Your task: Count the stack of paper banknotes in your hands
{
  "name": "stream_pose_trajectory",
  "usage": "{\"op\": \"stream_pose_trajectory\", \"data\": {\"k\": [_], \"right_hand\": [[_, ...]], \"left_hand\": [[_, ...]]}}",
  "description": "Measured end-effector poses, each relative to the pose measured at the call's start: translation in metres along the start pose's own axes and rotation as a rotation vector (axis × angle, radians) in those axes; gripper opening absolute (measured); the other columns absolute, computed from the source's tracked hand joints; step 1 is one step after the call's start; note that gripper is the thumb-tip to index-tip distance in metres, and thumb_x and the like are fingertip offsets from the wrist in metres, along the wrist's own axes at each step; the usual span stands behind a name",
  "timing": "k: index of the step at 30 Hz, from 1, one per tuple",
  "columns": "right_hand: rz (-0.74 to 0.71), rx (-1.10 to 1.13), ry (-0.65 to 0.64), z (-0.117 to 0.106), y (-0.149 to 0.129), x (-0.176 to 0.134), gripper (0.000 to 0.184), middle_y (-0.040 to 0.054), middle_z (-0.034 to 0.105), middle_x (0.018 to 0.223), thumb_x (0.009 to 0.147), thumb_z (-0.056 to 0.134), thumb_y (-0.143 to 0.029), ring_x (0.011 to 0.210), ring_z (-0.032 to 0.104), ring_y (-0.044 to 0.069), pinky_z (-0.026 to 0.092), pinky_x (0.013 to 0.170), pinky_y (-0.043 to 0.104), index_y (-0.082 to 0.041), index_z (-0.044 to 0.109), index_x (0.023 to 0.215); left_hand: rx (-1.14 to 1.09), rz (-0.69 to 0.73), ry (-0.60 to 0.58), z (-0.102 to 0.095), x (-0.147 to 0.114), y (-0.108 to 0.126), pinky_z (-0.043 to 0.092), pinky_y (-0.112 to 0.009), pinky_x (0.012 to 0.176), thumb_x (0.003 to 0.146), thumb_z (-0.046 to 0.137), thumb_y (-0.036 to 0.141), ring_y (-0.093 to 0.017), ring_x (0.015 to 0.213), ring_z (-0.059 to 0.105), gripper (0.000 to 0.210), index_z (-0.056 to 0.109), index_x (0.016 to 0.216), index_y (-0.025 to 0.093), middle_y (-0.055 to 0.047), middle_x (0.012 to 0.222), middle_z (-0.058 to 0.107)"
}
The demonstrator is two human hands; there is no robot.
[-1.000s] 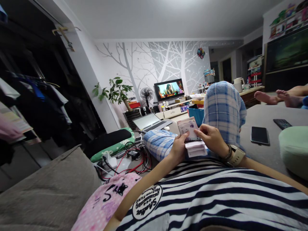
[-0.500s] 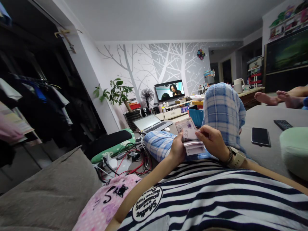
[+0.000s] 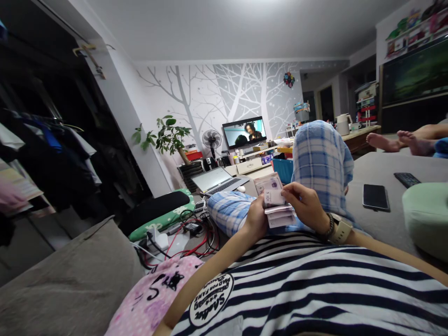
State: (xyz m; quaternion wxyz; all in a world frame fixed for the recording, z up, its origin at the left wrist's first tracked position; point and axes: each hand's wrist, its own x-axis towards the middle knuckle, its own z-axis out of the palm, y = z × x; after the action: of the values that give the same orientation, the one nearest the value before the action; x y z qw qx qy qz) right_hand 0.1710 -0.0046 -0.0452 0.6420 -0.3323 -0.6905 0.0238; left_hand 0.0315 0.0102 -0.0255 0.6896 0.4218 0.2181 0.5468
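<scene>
A stack of banknotes (image 3: 274, 196), pale pinkish with a "5" showing, is held over my lap. My left hand (image 3: 256, 216) is closed around its left side, with the lower part of the notes folded or fanned towards me. At the right edge of the upper notes, my right hand (image 3: 306, 203) pinches a note between thumb and fingers. Its other fingers are curled in. A watch with a pale strap (image 3: 340, 229) and a dark bracelet (image 3: 329, 225) are on my right wrist.
A laptop (image 3: 219, 181) with a white mouse (image 3: 241, 189) sits beyond my left knee, near tangled cables (image 3: 196, 233). On the grey sofa to the right lie a phone (image 3: 375, 197) and a remote (image 3: 407, 179). Another person's bare feet (image 3: 392, 142) rest behind them.
The view has shifted slightly, so everything sits a little further left. Both hands keep nearly the same hold on the banknotes.
</scene>
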Motion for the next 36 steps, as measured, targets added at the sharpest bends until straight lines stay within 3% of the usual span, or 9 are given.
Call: {"op": "stream_pose_trajectory", "data": {"k": [14, 24, 31, 36], "right_hand": [[0.027, 0.047, 0.008, 0.0001, 0.003, -0.0005, 0.023, -0.0018, 0.053, 0.064, 0.092, 0.051, -0.034, 0.059, 0.046, 0.012, 0.036, 0.057, 0.024, -0.019, 0.059, 0.076], [0.037, 0.059, 0.016, 0.001, 0.0005, -0.0009, 0.026, -0.0024, 0.051, 0.062, 0.093, 0.049, -0.035, 0.058, 0.045, 0.011, 0.035, 0.057, 0.024, -0.019, 0.057, 0.074], [0.104, 0.257, -0.056, 0.0012, 0.0036, -0.0006, 0.046, -0.0001, 0.055, 0.057, 0.097, 0.039, -0.044, 0.054, 0.045, 0.012, 0.036, 0.055, 0.026, -0.019, 0.057, 0.064], [0.177, 0.236, 0.02, 0.0038, 0.0089, 0.0024, 0.04, -0.0013, 0.054, 0.055, 0.087, 0.056, -0.049, 0.053, 0.047, 0.012, 0.038, 0.055, 0.026, -0.019, 0.054, 0.06]], "left_hand": [[-0.01, -0.025, 0.028, -0.0022, 0.0052, -0.0041, 0.054, -0.038, 0.084, 0.085, 0.048, 0.024, -0.025, 0.086, 0.07, 0.029, 0.067, 0.1, 0.008, -0.011, 0.088, 0.074], [-0.004, -0.028, -0.034, -0.0018, 0.0038, -0.004, 0.053, -0.039, 0.085, 0.084, 0.05, 0.026, -0.026, 0.087, 0.07, 0.032, 0.067, 0.105, 0.01, -0.011, 0.092, 0.074], [-0.006, -0.023, -0.016, -0.0016, 0.0011, -0.0025, 0.052, -0.04, 0.089, 0.084, 0.055, 0.027, -0.027, 0.092, 0.07, 0.034, 0.064, 0.11, 0.007, -0.012, 0.094, 0.074], [0.023, -0.031, 0.022, -0.0039, -0.0001, -0.002, 0.053, -0.039, 0.088, 0.083, 0.055, 0.022, -0.026, 0.087, 0.07, 0.028, 0.066, 0.104, 0.006, -0.013, 0.092, 0.074]]}}
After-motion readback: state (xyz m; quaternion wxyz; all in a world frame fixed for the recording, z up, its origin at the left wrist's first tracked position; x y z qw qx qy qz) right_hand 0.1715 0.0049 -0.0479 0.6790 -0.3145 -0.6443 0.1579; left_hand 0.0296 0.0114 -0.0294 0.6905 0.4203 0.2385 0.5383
